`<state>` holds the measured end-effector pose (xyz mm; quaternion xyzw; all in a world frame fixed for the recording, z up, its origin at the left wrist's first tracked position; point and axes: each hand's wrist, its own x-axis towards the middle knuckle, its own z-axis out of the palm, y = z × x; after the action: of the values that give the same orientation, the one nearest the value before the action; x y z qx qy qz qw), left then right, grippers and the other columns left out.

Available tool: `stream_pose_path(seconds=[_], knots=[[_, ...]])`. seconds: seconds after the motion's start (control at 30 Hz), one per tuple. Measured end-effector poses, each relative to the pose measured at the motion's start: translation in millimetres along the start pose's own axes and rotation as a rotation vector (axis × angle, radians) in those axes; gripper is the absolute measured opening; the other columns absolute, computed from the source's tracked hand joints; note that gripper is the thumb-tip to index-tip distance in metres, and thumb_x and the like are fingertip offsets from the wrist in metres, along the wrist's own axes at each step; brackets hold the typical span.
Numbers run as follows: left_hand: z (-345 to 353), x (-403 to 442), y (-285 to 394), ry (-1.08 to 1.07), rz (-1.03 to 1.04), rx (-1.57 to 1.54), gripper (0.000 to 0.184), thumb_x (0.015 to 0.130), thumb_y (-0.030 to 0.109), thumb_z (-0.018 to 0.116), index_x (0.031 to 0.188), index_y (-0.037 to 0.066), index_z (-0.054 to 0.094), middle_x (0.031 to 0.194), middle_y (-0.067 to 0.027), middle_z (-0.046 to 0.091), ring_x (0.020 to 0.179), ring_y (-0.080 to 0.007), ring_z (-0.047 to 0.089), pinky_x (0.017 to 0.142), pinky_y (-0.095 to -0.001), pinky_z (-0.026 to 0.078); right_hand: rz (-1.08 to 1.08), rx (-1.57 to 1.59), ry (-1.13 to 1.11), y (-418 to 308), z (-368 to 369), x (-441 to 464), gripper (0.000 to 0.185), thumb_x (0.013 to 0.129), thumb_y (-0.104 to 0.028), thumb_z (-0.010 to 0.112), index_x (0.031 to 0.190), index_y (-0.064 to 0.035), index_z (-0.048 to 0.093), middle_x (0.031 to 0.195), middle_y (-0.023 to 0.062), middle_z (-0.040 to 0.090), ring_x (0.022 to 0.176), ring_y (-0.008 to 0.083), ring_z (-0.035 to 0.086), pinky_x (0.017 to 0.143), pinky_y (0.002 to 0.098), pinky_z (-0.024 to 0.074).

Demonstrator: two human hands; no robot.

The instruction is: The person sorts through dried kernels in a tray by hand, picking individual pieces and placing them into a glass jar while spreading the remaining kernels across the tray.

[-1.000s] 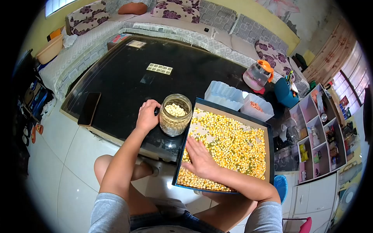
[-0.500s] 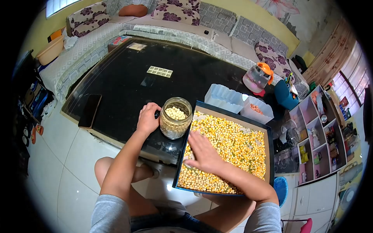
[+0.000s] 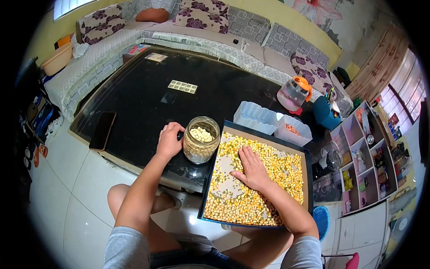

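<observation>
My right hand (image 3: 254, 171) lies flat, fingers stretched out, on the yellow corn kernels (image 3: 280, 179) in a shallow dark-edged box (image 3: 309, 179). Green beans are mixed among the kernels, and rounder tan beans (image 3: 237, 210) gather along the near side. Bare cardboard shows left of the hand. My left hand (image 3: 170, 140) rests on the black table beside a glass jar (image 3: 200, 145) that holds pale beans. Its fingers are bent around a small black thing (image 3: 180, 135) at the jar's left side, too small to name.
Two clear plastic containers (image 3: 255, 117) stand behind the box; the right one (image 3: 292, 130) holds pinkish pieces. A jug with an orange lid (image 3: 293, 94) is at the table's back right, a phone (image 3: 103, 131) at its left edge. A blue bin (image 3: 321, 223) stands right of the box.
My right hand has moved right and away from me across the kernels, and more bare cardboard shows on the box's left side. My left hand has stayed beside the jar.
</observation>
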<state>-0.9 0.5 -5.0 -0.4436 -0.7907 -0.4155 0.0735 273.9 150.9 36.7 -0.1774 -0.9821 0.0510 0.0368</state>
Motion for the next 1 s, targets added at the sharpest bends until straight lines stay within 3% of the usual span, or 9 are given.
stream_pose_path(seconds=[0.37,0.43,0.47,0.53,0.57,0.67,0.87,1.0], knots=[[-2,0,3,-0.004,-0.020,-0.004,0.018,0.071,0.015,0.068,0.087,0.010,0.061,0.100,-0.0056,0.055,0.099,-0.0263,0.051,0.086,-0.0372,0.040,-0.021,0.042,0.057,-1,3,17,0.076,0.086,-0.054,0.045,0.136,0.0008,0.029,0.144,0.0205,0.024,0.135,0.0316,0.020,0.111,0.0402,0.0136],[-2,0,3,-0.001,-0.019,-0.005,0.018,0.070,0.015,0.068,0.087,0.010,0.061,0.100,-0.0056,0.055,0.099,-0.0264,0.051,0.086,-0.0373,0.040,-0.034,0.136,0.079,3,1,18,0.062,0.088,-0.044,0.049,0.131,-0.0011,0.039,0.138,0.0204,0.034,0.130,0.0327,0.031,0.108,0.0391,0.0231],[-2,0,3,0.000,-0.017,-0.007,0.019,0.070,0.014,0.068,0.086,0.009,0.061,0.100,-0.0057,0.055,0.099,-0.0264,0.051,0.086,-0.0374,0.040,-0.034,0.136,0.078,3,0,18,0.062,0.088,-0.044,0.049,0.131,-0.0011,0.039,0.138,0.0204,0.034,0.130,0.0327,0.031,0.108,0.0391,0.0231],[-2,0,3,0.000,-0.019,-0.008,0.019,0.070,0.014,0.068,0.086,0.009,0.061,0.100,-0.0057,0.055,0.099,-0.0265,0.051,0.086,-0.0375,0.040,0.009,0.346,0.204,5,-3,20,0.043,0.085,-0.028,0.057,0.119,-0.0030,0.052,0.126,0.0180,0.048,0.119,0.0322,0.044,0.101,0.0373,0.0346],[-2,0,3,-0.001,-0.021,-0.009,0.019,0.070,0.014,0.068,0.086,0.009,0.060,0.100,-0.0057,0.055,0.099,-0.0266,0.051,0.086,-0.0376,0.040,0.009,0.346,0.203,7,-4,21,0.043,0.085,-0.028,0.057,0.119,-0.0030,0.052,0.126,0.0180,0.048,0.119,0.0322,0.044,0.101,0.0373,0.0346],[-2,0,3,0.000,-0.022,-0.012,0.019,0.070,0.014,0.068,0.087,0.009,0.060,0.101,-0.0058,0.055,0.099,-0.0268,0.051,0.085,-0.0378,0.040,-0.060,0.315,0.368,12,-7,29,0.026,0.075,-0.012,0.064,0.100,-0.0030,0.061,0.103,0.0132,0.061,0.100,0.0304,0.056,0.088,0.0373,0.0445],[-1,0,2,0.010,-0.016,-0.003,0.020,0.070,0.014,0.068,0.088,0.009,0.061,0.101,-0.0062,0.055,0.099,-0.0271,0.051,0.085,-0.0377,0.040,-0.032,0.290,0.229,15,-12,41,0.018,0.074,-0.011,0.064,0.090,-0.0046,0.065,0.088,0.0126,0.062,0.088,0.0308,0.058,0.080,0.0379,0.0470],[-1,0,2,0.004,-0.019,-0.007,0.020,0.070,0.014,0.068,0.088,0.009,0.061,0.102,-0.0063,0.055,0.099,-0.0268,0.051,0.086,-0.0375,0.040,0.025,0.221,0.179,14,-14,46,0.017,0.074,-0.013,0.064,0.090,-0.0059,0.066,0.088,0.0126,0.062,0.086,0.0302,0.059,0.077,0.0375,0.0482]])
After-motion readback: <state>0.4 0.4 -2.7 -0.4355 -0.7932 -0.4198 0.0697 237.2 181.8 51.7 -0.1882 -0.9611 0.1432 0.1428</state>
